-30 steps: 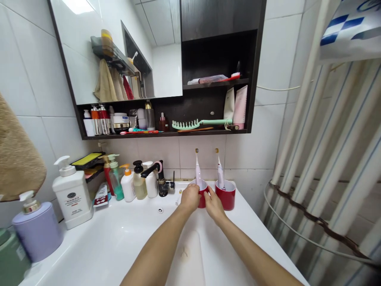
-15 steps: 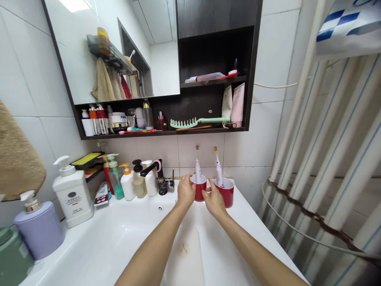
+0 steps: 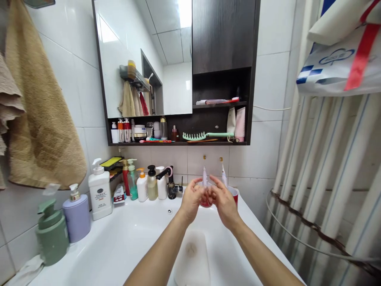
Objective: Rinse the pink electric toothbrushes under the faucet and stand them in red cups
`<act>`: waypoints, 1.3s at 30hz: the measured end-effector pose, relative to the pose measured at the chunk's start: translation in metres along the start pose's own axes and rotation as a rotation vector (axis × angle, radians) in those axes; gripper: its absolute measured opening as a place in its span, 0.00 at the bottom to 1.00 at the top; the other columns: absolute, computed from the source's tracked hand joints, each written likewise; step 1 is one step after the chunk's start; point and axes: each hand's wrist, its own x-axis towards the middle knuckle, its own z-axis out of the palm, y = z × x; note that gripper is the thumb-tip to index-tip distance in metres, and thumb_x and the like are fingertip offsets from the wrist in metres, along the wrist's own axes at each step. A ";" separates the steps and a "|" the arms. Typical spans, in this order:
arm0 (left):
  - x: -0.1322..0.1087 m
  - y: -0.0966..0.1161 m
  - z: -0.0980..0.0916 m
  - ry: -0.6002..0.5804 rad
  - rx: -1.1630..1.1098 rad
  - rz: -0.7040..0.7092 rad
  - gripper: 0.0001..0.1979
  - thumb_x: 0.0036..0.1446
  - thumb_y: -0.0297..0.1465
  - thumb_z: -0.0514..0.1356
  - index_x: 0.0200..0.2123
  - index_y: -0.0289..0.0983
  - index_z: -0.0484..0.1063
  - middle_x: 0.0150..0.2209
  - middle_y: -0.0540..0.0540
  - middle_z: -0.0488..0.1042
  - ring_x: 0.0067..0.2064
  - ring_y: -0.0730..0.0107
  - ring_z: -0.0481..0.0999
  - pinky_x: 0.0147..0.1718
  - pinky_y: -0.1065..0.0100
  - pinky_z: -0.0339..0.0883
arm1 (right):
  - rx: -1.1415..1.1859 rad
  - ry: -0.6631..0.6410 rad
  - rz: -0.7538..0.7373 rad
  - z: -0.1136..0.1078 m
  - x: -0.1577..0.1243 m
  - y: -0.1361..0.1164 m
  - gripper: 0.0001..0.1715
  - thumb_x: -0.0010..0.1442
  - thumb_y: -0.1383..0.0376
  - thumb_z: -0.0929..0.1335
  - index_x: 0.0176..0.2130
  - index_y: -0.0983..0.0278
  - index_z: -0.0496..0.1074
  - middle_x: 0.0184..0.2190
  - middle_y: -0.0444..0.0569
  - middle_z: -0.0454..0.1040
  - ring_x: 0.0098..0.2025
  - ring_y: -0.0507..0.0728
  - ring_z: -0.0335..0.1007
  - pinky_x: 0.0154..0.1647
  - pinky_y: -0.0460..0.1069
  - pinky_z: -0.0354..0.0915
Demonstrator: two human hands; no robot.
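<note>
My left hand point(image 3: 190, 202) and my right hand point(image 3: 228, 204) are raised over the sink's back right part, in front of two red cups. Their fingers are spread and curved, and the fingertips meet or nearly meet; I see nothing held in either hand. Between and behind the fingers, the left red cup point(image 3: 205, 205) shows only in part. My right hand mostly covers the other red cup point(image 3: 236, 195). A pale electric toothbrush point(image 3: 204, 174) stands upright in the left cup. A second electric toothbrush point(image 3: 224, 175) leans slightly in the right one.
A black faucet point(image 3: 170, 182) rises left of my hands, with several pump bottles point(image 3: 142, 187) beyond it. Above hangs a dark cabinet point(image 3: 222, 39) with a green hairbrush point(image 3: 195, 136). A whitish slab point(image 3: 192, 258) lies in the sink point(image 3: 119, 246). White pipes point(image 3: 324, 167) run along the right.
Both hands have come away from the left cup and drawn back toward me, fingers spreading. The camera view has tilted up and turned left. Cups and toothbrushes stay standing at the back.
</note>
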 end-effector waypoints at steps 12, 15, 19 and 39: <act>0.005 -0.011 -0.009 0.014 0.055 -0.383 0.30 0.40 0.54 0.34 0.08 0.35 0.52 0.04 0.52 0.52 0.07 0.83 0.47 0.11 0.76 0.32 | -0.570 0.171 0.049 -0.017 0.021 0.023 0.26 0.47 0.49 0.52 0.09 0.62 0.47 0.09 0.39 0.51 0.14 0.49 0.52 0.18 0.46 0.53; 0.003 -0.025 -0.020 0.102 0.119 -0.432 0.29 0.39 0.55 0.37 0.09 0.35 0.53 0.05 0.53 0.52 0.08 0.83 0.48 0.12 0.76 0.32 | -0.837 0.313 0.041 -0.048 0.042 0.044 0.15 0.40 0.56 0.62 0.14 0.63 0.59 0.24 0.48 0.64 0.33 0.59 0.60 0.31 0.51 0.54; -0.008 -0.047 -0.037 0.204 0.177 -0.509 0.26 0.38 0.53 0.43 0.11 0.34 0.55 0.07 0.54 0.54 0.10 0.84 0.50 0.13 0.76 0.36 | -1.086 0.383 0.123 -0.086 0.055 0.066 0.11 0.37 0.62 0.64 0.26 0.64 0.65 0.41 0.55 0.57 0.44 0.66 0.53 0.37 0.57 0.51; -0.032 -0.094 -0.067 0.330 0.734 -0.049 0.23 0.38 0.33 0.56 0.41 0.32 0.62 0.40 0.39 0.65 0.43 0.64 0.61 0.42 0.67 0.50 | -1.098 -0.170 0.057 -0.033 -0.062 0.097 0.10 0.42 0.67 0.61 0.29 0.66 0.67 0.46 0.55 0.57 0.46 0.58 0.56 0.43 0.49 0.55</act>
